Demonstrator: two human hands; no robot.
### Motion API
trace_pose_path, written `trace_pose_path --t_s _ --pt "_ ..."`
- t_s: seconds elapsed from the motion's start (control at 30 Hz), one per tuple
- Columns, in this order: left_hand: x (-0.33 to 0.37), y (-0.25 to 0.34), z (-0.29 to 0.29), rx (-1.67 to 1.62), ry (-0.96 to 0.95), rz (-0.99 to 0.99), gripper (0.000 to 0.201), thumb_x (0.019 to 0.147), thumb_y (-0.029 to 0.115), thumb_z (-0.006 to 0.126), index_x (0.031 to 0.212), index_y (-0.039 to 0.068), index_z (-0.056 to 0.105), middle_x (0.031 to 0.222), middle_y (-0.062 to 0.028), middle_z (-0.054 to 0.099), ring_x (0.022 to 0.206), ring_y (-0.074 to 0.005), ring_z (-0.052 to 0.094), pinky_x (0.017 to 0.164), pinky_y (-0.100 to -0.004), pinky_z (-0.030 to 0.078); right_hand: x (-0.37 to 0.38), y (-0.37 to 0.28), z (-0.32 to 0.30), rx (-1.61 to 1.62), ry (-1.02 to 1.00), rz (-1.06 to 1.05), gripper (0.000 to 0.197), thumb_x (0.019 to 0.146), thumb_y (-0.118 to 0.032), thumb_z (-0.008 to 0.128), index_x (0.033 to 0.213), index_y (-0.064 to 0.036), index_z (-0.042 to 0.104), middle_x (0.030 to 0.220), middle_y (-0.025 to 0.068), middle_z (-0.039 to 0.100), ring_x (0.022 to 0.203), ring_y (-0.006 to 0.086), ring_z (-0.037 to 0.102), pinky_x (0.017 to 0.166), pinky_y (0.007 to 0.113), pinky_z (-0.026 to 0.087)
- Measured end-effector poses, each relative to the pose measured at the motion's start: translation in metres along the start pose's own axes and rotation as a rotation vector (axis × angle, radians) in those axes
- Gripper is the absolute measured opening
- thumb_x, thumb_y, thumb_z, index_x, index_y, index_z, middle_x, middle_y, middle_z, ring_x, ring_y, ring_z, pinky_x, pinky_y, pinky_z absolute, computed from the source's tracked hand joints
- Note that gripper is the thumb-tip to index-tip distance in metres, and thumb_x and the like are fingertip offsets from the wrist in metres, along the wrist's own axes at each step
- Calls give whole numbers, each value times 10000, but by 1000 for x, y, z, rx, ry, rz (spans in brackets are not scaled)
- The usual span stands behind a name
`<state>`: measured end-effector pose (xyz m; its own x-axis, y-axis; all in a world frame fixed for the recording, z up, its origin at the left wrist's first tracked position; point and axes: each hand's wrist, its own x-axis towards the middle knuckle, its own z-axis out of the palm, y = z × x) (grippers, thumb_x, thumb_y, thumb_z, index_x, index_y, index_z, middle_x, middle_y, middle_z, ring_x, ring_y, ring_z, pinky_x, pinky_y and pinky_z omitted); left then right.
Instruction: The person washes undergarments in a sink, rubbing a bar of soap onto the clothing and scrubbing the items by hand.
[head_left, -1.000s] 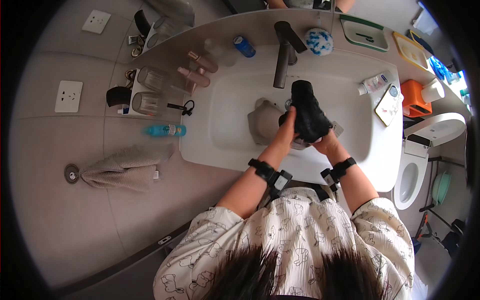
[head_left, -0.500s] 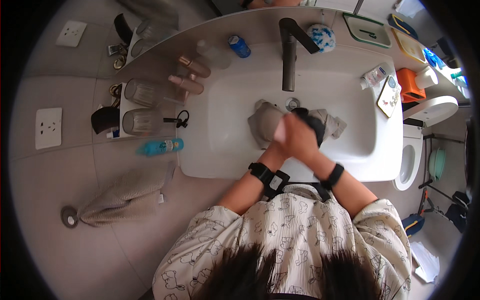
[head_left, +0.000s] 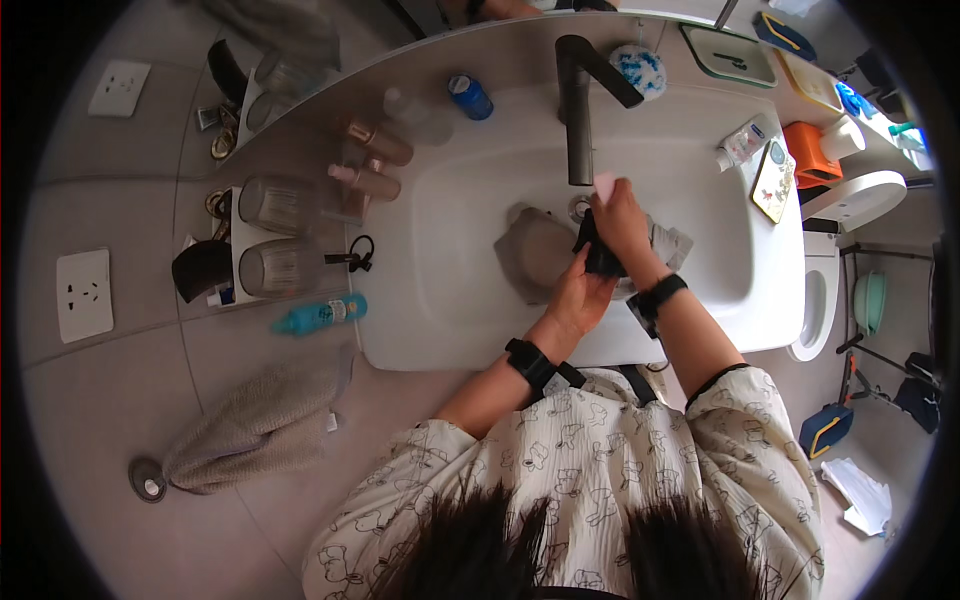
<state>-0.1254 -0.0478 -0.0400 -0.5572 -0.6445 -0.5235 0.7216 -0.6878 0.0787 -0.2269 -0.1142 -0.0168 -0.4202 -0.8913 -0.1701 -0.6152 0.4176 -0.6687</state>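
My right hand (head_left: 622,228) is closed round a small pink bar (head_left: 604,187) that looks like soap, just below the tap spout. Beneath that hand, a dark, bunched cloth (head_left: 600,258) hangs over the white sink (head_left: 440,250). My left hand (head_left: 582,300) grips its lower part, fingers partly hidden behind the cloth. A wet grey-beige cloth (head_left: 535,255) lies in the basin left of my hands. Another light grey piece of fabric (head_left: 672,245) shows to the right, partly covered by my right hand and wrist.
Above the basin stands a dark tap (head_left: 578,120). A blue can (head_left: 470,97), pink bottles (head_left: 370,180) and glasses (head_left: 275,270) stand to the left, near a turquoise bottle (head_left: 320,315). A tube (head_left: 742,145) and a patterned phone-shaped object (head_left: 773,182) lie on the right rim.
My hands were pressed together over the dark cloth. My right hand has moved up toward the tap with the pink bar, while my left hand is lower, on the cloth. The view has shifted slightly.
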Motion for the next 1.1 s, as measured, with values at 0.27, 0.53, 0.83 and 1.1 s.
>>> trace_pose_path --t_s 0.27,0.53,0.83,1.1 --pt "-4 19 -30 268 114 72 374 923 227 374 1275 100 368 1295 -29 423 1171 -185 421 1002 -323 328 -54 -7 33 -150 208 -620 520 726 -204 609 1140 26 392 1201 257 404 1049 403 441 846 469 372" --pt "-22 33 19 56 -99 60 525 885 498 364 1184 86 493 1161 -45 541 1090 -185 497 941 -341 394 6 112 -2 721 -173 216 268 806 -153 487 1030 -6 480 880 130 533 729 240 522 688 344 443" --pt "9 13 -30 152 178 131 294 900 282 408 1106 95 502 1106 -47 556 1028 -170 521 914 -333 414 -37 3 32 39 -16 -361 395 741 -216 597 1000 36 437 1084 282 474 1032 417 464 843 458 390" --pt "-24 36 7 285 74 -62 419 846 462 463 1026 96 561 1017 -67 597 938 -211 576 828 -364 467 -35 32 -17 796 -706 220 436 848 -349 478 1153 -44 419 1023 167 525 998 255 512 853 351 387"
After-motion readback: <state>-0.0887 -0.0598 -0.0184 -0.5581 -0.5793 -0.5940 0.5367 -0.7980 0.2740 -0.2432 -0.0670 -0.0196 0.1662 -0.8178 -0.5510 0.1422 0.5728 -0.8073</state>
